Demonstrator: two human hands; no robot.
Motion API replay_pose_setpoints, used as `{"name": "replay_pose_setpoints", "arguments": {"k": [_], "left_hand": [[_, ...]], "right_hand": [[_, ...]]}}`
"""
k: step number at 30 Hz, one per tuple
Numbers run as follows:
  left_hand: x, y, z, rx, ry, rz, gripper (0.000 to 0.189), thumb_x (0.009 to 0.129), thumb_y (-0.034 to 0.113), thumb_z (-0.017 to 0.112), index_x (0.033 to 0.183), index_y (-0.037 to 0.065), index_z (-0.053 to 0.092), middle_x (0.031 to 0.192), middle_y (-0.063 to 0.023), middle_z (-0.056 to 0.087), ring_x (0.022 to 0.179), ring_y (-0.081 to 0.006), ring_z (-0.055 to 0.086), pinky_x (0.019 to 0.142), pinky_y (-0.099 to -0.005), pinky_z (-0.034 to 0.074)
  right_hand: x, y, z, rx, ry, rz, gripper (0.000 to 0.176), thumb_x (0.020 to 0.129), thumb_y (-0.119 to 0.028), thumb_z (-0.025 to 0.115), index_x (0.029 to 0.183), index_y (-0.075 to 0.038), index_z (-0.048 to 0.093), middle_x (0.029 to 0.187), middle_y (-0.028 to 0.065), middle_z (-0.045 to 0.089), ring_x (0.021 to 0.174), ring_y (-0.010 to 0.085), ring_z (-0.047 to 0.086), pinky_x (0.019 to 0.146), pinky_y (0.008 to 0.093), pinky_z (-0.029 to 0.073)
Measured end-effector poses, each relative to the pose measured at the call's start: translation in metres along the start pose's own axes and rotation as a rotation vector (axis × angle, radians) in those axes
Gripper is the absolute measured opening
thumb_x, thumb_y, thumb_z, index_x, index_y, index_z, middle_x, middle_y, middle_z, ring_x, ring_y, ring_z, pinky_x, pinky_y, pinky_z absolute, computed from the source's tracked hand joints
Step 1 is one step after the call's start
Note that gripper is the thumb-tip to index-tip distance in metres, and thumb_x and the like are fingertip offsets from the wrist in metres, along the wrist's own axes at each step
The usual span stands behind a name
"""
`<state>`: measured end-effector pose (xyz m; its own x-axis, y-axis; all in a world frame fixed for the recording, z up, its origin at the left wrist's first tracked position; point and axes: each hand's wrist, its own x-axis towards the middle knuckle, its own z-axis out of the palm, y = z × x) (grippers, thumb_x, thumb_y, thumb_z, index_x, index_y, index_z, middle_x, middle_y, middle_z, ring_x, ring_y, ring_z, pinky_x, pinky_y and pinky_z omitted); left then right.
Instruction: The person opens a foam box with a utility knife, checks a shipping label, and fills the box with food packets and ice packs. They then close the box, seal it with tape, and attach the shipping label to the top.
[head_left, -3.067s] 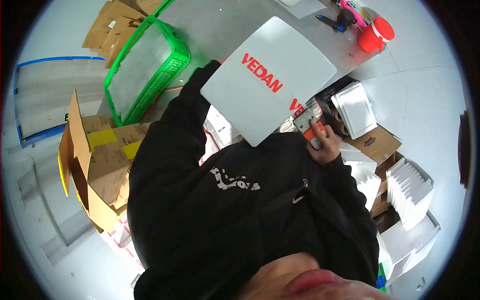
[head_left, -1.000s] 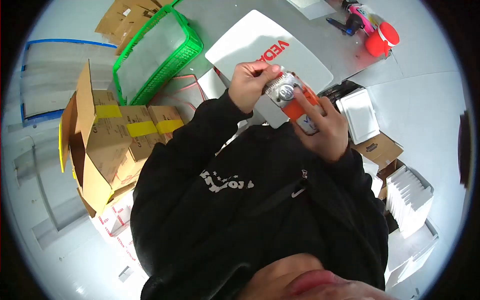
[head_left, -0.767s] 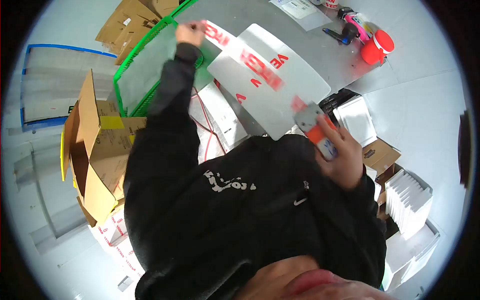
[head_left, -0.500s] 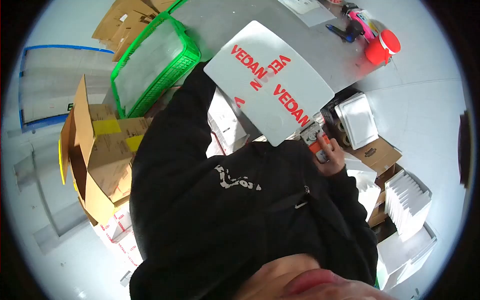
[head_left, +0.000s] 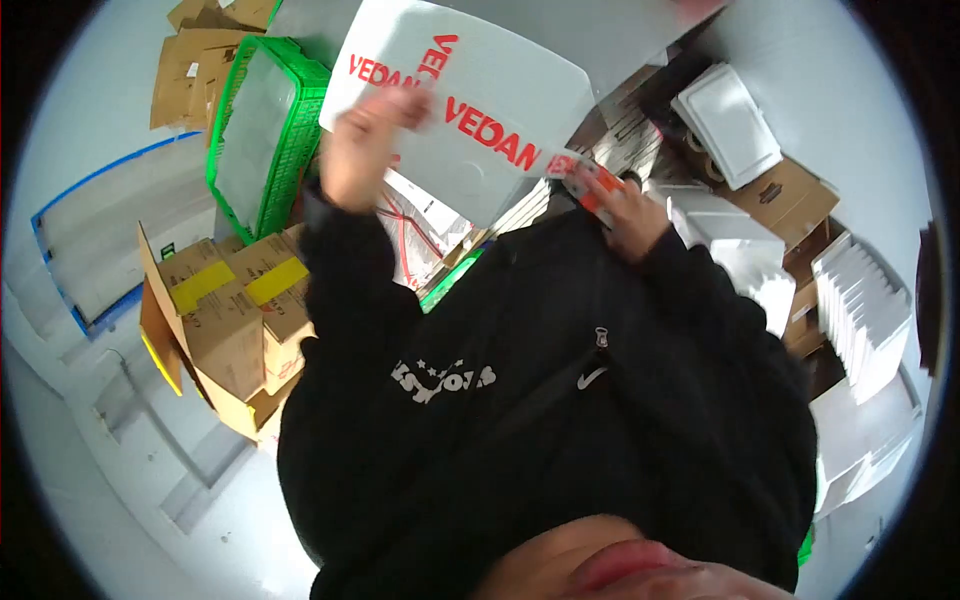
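A white foam box with red-lettered VEDAN tape across its top lies in front of me. My right hand is closed around an orange and grey tape dispenser at the box's right corner. A strip of printed tape runs from the box top to the dispenser. Over the left part of the box is my left hand, its fingers smeared by motion and overlapping the tape lettering.
A green crate stands to the left, with open cardboard boxes below it. White lids lean at the right, near a brown carton and a stack of white foam pieces.
My left hand has come out from behind the box to above its top. The dispenser and right hand moved up and left, and tape now stretches from the box to it. The view has shifted.
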<state>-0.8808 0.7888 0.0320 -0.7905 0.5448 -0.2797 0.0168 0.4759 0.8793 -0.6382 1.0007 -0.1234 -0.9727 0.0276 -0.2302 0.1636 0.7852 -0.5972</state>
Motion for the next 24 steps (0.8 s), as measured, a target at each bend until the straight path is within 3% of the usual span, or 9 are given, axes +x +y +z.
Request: {"name": "replay_pose_setpoints", "arguments": {"k": [2, 4, 7, 9, 12, 15, 18, 22, 24], "left_hand": [[-0.036, 0.015, 0.086, -0.085, -0.106, 0.168, 0.030, 0.092, 0.024, 0.055, 0.105, -0.002, 0.064, 0.091, -0.0168, 0.068, 0.086, -0.0234, 0.066, 0.073, -0.0343, 0.051], [-0.038, 0.022, 0.137, 0.373, -0.029, 0.178, 0.032, 0.093, 0.025, 0.050, 0.100, -0.003, 0.062, 0.089, -0.0235, 0.065, 0.087, -0.0352, 0.064, 0.073, -0.0387, 0.049], [-0.021, -0.033, 0.179, 0.604, -0.090, 0.048, 0.034, 0.092, 0.026, 0.048, 0.092, -0.006, 0.059, 0.087, -0.0292, 0.059, 0.087, -0.0440, 0.058, 0.075, -0.0436, 0.047], [-0.013, -0.094, 0.202, 0.624, -0.064, 0.062, 0.034, 0.092, 0.026, 0.048, 0.089, -0.006, 0.058, 0.086, -0.0296, 0.059, 0.086, -0.0441, 0.058, 0.075, -0.0442, 0.047], [-0.009, -0.138, 0.218, 0.415, -0.079, 0.038, 0.041, 0.095, 0.033, 0.046, 0.095, -0.005, 0.059, 0.085, -0.0241, 0.063, 0.083, -0.0372, 0.062, 0.074, -0.0421, 0.048], [-0.014, -0.025, 0.213, -0.859, -0.092, -0.335, 0.048, 0.099, 0.042, 0.044, 0.101, -0.002, 0.063, 0.087, -0.0062, 0.065, 0.078, -0.0142, 0.061, 0.069, -0.0292, 0.048], [-0.009, 0.008, 0.191, -0.587, -0.293, -0.187, 0.035, 0.096, 0.031, 0.054, 0.101, -0.003, 0.063, 0.087, -0.0057, 0.065, 0.075, -0.0093, 0.058, 0.066, -0.0234, 0.046], [0.018, 0.047, 0.183, -0.133, -0.013, -0.067, 0.016, 0.090, 0.010, 0.061, 0.083, -0.003, 0.066, 0.072, -0.0020, 0.062, 0.065, -0.0062, 0.053, 0.060, -0.0212, 0.042], [0.057, 0.044, 0.160, 0.134, 0.125, 0.168, 0.012, 0.085, 0.003, 0.059, 0.078, -0.002, 0.068, 0.067, -0.0029, 0.062, 0.063, -0.0085, 0.054, 0.058, -0.0229, 0.043]], "right_hand": [[0.030, -0.023, 0.005, -0.403, -0.188, 0.077, 0.058, 0.074, -0.020, 0.065, 0.130, -0.012, 0.051, 0.083, 0.0126, 0.065, 0.079, 0.0313, 0.064, 0.067, 0.0392, 0.054], [0.069, 0.000, 0.037, -0.405, -0.524, 0.227, 0.035, 0.074, -0.018, 0.063, 0.107, -0.006, 0.065, 0.079, 0.0126, 0.068, 0.084, 0.0311, 0.066, 0.071, 0.0391, 0.054], [0.055, 0.067, 0.034, -0.299, -0.473, 0.077, 0.022, 0.075, -0.015, 0.062, 0.092, -0.005, 0.070, 0.086, 0.0152, 0.068, 0.090, 0.0327, 0.066, 0.075, 0.0407, 0.054], [0.022, 0.071, -0.026, -0.184, -0.351, 0.035, 0.057, 0.071, -0.017, 0.067, 0.126, -0.018, 0.055, 0.095, 0.0185, 0.063, 0.087, 0.0360, 0.064, 0.074, 0.0438, 0.053], [-0.028, 0.066, -0.079, 0.018, -0.027, -0.084, 0.070, 0.068, -0.016, 0.071, 0.133, -0.023, 0.048, 0.103, 0.0163, 0.058, 0.080, 0.0339, 0.063, 0.070, 0.0424, 0.053], [-0.048, 0.055, -0.111, 0.158, 0.141, -0.224, 0.080, 0.060, -0.012, 0.075, 0.134, -0.028, 0.049, 0.106, 0.0149, 0.057, 0.075, 0.0316, 0.061, 0.065, 0.0396, 0.053], [-0.046, 0.046, -0.120, 0.203, 0.259, -0.357, 0.085, 0.052, -0.007, 0.078, 0.130, -0.028, 0.054, 0.104, 0.0117, 0.057, 0.071, 0.0268, 0.059, 0.059, 0.0359, 0.052], [-0.031, 0.032, -0.140, 0.135, 0.371, -0.404, 0.082, 0.055, -0.009, 0.077, 0.131, -0.027, 0.053, 0.103, 0.0112, 0.057, 0.072, 0.0280, 0.061, 0.059, 0.0358, 0.051], [-0.018, 0.022, -0.149, 0.282, 0.397, -0.246, 0.075, 0.065, -0.011, 0.075, 0.134, -0.026, 0.050, 0.079, 0.0085, 0.048, 0.070, 0.0272, 0.056, 0.062, 0.0340, 0.050]]}}
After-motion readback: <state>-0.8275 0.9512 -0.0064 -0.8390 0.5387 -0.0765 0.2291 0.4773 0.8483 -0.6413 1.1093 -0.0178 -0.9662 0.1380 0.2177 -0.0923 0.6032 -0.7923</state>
